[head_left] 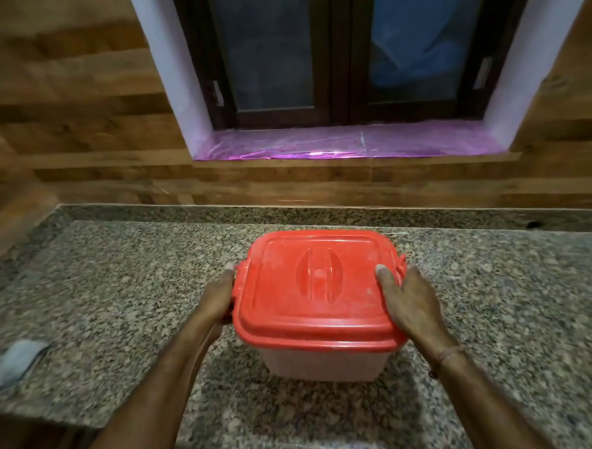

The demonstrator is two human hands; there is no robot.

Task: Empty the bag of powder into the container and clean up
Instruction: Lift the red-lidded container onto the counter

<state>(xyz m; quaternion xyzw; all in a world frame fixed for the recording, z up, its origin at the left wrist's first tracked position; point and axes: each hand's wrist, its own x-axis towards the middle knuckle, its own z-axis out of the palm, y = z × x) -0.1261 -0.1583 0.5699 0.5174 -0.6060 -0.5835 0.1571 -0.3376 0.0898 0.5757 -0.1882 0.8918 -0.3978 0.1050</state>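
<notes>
The container [324,356], a translucent plastic tub capped by a red lid [317,288], stands on the speckled granite worktop [119,285], near its front edge and about midway along it. The left hand [219,300] grips the container's left side, its fingers [229,274] curled round the lid's edge; how they sit lower down is hidden by the tub. The right hand [410,302] lies on the lid's right side, thumb [386,278] flat on top, the other fingers wrapped over the rim beside a side clasp [402,263]. White dust streaks the lid.

Well left of the container, a crumpled pale wrapper [15,361] lies on the worktop, too blurred to identify. Behind the container rises a wood-patterned wall [76,109], and above it a dark-framed window [340,50] with a sill [345,141] covered in shiny purple film. Something blue behind the right pane is unclear. Both forearms are cut off by the lower edge, and the tub's contents cannot be made out.
</notes>
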